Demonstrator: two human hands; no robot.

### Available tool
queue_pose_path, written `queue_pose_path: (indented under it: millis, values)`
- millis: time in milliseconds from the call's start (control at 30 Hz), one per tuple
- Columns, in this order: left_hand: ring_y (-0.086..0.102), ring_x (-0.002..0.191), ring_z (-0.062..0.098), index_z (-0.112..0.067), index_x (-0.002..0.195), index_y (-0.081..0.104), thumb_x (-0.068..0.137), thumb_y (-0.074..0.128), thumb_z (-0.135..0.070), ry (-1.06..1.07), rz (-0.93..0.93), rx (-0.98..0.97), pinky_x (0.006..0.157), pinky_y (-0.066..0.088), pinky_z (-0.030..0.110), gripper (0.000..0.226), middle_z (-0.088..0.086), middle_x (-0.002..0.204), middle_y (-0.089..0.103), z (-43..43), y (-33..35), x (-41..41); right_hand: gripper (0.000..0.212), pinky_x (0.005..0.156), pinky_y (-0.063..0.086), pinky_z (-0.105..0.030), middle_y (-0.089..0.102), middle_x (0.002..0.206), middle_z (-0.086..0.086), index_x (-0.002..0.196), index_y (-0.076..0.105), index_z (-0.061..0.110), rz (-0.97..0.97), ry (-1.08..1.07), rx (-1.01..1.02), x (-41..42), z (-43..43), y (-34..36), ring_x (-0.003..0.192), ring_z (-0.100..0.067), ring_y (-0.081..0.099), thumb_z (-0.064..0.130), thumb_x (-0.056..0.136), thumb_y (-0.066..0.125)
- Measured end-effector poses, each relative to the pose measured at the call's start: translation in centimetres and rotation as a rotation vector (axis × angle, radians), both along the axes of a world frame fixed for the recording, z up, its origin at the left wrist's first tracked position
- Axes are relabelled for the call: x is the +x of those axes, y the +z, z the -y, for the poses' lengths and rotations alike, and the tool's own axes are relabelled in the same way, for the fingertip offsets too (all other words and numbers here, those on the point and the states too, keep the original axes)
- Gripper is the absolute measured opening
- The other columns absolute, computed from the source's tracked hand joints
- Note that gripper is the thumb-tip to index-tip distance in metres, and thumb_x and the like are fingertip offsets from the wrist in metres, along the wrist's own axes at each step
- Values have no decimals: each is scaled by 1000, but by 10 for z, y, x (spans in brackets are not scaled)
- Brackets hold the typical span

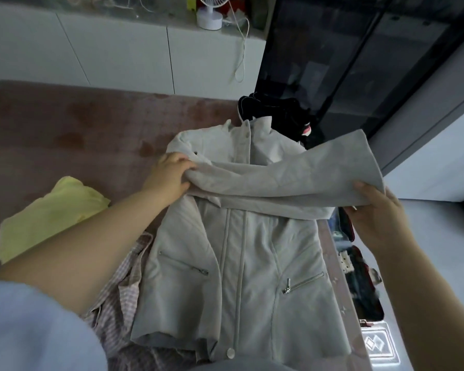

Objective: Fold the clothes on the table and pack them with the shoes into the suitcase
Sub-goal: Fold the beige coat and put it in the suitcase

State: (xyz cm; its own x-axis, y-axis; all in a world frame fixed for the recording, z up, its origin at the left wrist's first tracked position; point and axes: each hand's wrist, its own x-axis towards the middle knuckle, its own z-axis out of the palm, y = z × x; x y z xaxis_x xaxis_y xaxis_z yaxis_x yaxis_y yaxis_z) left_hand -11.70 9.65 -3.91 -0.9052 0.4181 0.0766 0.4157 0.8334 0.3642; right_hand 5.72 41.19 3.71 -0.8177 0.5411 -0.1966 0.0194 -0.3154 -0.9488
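Observation:
A pale grey jacket [239, 263] lies face up on the pink-covered table [65, 124], collar away from me. My left hand [169, 175] grips the cuff end of one sleeve [287, 183] at the jacket's left shoulder. My right hand [378, 207] holds the same sleeve's wide far end, lifted above the table's right edge, so the sleeve stretches across the chest. A yellow garment [51, 218] lies crumpled at the left. A pink checked garment [121, 293] sits under my left forearm. A black garment [279, 113] lies beyond the collar. The suitcase and shoes cannot be made out.
White cabinets [123, 54] stand behind the table, with a small white fan [212, 12] and its cord on top. A dark glass cabinet [359, 62] stands at the back right. Mixed dark items [359, 277] lie on the floor beside the table's right edge.

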Motion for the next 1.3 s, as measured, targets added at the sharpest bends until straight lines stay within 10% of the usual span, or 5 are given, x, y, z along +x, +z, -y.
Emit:
queue_pose_path:
  millis: [267,433,667,933,1300]
  values:
    - [50,66,7,-36,63,61,83,67,-15,-32,385,336,65,38,22,30,-12,63,59,26,44,-52,10,68,57,-22,66,83,1,78,65,15,109,36,113,-4,-32,0,82,-13,63,22,72,69]
    - [52,74,13,-16,88,62,82,68,-17,38,289,287,60,35,9,8,3,78,61,18,77,-87,16,72,57,-22,70,75,5,83,65,14,77,98,79,-16,-26,-18,75,-8,66,21,69,67]
    - [32,133,34,-15,143,26,82,67,-31,251,218,69,109,29,43,75,18,145,31,-15,13,-74,37,65,42,-27,58,105,-19,122,53,2,565,-19,682,-38,-45,-82,90,-25,52,-3,85,51]
    - [39,130,34,0,142,19,82,62,-47,581,518,302,101,36,40,88,17,146,33,-5,-32,-62,82,98,41,-47,43,137,-14,142,24,13,857,178,814,-63,-58,-107,120,-35,46,36,78,69]
    - [57,109,31,-4,118,57,84,64,-23,577,317,448,92,45,39,39,17,120,60,3,-50,-98,44,76,38,-30,50,111,-8,111,56,10,656,23,1013,-91,-76,-85,90,-19,46,33,77,72]
